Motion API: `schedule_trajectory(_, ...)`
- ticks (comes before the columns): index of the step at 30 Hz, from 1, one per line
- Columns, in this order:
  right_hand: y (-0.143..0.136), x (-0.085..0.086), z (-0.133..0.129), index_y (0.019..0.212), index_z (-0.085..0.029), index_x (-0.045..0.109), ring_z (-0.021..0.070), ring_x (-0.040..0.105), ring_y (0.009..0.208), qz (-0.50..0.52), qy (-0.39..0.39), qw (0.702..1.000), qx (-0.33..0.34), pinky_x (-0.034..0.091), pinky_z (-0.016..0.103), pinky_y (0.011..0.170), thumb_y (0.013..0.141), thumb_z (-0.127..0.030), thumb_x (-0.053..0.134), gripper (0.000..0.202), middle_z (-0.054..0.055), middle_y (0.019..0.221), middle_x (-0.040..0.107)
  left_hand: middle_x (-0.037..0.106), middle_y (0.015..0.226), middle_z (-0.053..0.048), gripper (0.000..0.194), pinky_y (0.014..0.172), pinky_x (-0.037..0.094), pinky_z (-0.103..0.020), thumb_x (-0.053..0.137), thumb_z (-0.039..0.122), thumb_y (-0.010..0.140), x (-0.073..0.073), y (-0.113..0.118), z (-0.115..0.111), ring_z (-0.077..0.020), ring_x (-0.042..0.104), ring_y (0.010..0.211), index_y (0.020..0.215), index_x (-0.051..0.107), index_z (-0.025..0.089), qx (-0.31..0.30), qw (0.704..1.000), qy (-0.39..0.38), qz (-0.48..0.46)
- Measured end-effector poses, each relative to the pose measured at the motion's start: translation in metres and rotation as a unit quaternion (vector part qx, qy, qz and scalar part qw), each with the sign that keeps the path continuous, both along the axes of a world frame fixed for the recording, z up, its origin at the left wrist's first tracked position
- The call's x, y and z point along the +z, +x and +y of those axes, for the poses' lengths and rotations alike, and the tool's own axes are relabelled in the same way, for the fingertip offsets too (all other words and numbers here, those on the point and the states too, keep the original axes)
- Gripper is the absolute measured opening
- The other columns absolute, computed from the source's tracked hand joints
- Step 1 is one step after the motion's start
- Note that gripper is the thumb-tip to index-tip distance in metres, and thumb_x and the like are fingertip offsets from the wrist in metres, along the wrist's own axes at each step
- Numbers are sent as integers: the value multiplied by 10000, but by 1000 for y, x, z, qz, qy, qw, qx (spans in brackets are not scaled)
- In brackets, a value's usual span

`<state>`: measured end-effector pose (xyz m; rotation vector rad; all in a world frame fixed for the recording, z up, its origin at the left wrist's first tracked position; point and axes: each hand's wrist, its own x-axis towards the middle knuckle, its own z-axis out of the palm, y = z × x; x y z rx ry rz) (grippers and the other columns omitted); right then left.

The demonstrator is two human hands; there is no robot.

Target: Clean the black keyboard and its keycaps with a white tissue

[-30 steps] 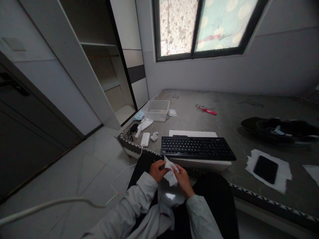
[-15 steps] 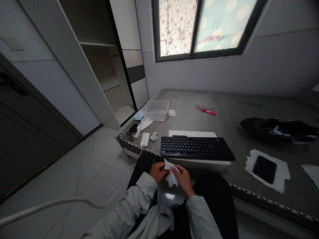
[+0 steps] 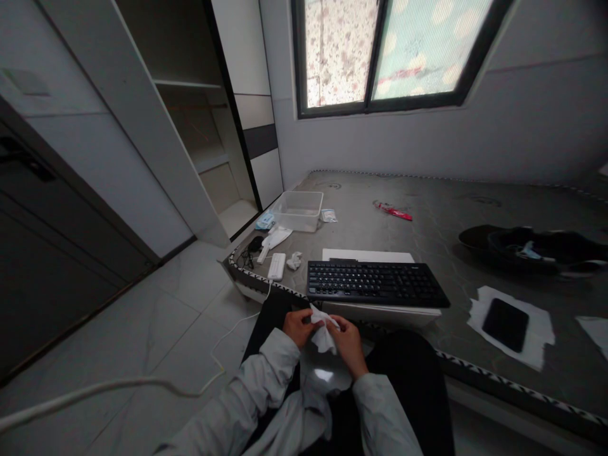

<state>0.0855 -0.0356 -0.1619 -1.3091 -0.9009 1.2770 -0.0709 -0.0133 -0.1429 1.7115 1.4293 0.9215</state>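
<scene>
Between my two hands, above my lap, is a crumpled white tissue (image 3: 323,341). My left hand (image 3: 298,327) pinches its left side, fingers closed. On its other side my right hand (image 3: 348,342) is also closed on the tissue, thumb and fingertips together. The tissue's lower part hangs loose below the fingers, and whether anything is wrapped inside is hidden. Just beyond my hands lies a black keyboard (image 3: 375,283), resting on a white box (image 3: 403,313) at the near edge of the mattress.
Left of the keyboard are a crumpled tissue (image 3: 294,260), a white power strip (image 3: 277,266) with its cable, and a clear plastic bin (image 3: 299,212). To the right, a phone (image 3: 506,323) lies on white paper near a black cap (image 3: 536,250). A red packet (image 3: 394,211) lies farther back.
The tissue has shifted slightly between my fingers, and its hanging part is bunched a little shorter. Both hands stay almost in place and keep their hold.
</scene>
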Motion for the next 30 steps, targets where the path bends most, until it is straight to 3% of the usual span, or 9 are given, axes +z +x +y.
schedule_trajectory(7,-1,5,-2,891,-151,720,259,696,731,13,4,1000,27,548,351,655,635,-539,735,465,97,823,769,747,722,-16,297,596,484,-226,752,435,671,2,0,-1,-150,629,645,804,766,170,26,1000,2,-18)
schedule_trajectory(12,-1,6,-2,914,-171,698,237,670,710,-9,20,999,30,529,332,640,650,-505,730,427,71,831,751,679,610,21,232,537,424,-206,801,362,608,12,2,-2,-112,550,557,686,731,156,63,998,8,20)
schedule_trajectory(20,2,7,-4,945,-182,685,259,662,867,-37,37,998,41,510,352,778,695,-539,678,436,79,921,735,613,597,57,199,516,340,-194,759,329,659,9,3,-3,-87,466,548,749,711,158,1,1000,-24,-3)
schedule_trajectory(30,0,14,-10,984,-210,647,216,648,763,-31,37,992,113,492,317,696,780,-620,550,468,28,823,713,565,564,70,205,513,328,-197,752,341,670,15,4,-4,-78,405,517,745,696,158,-11,1000,-21,6)
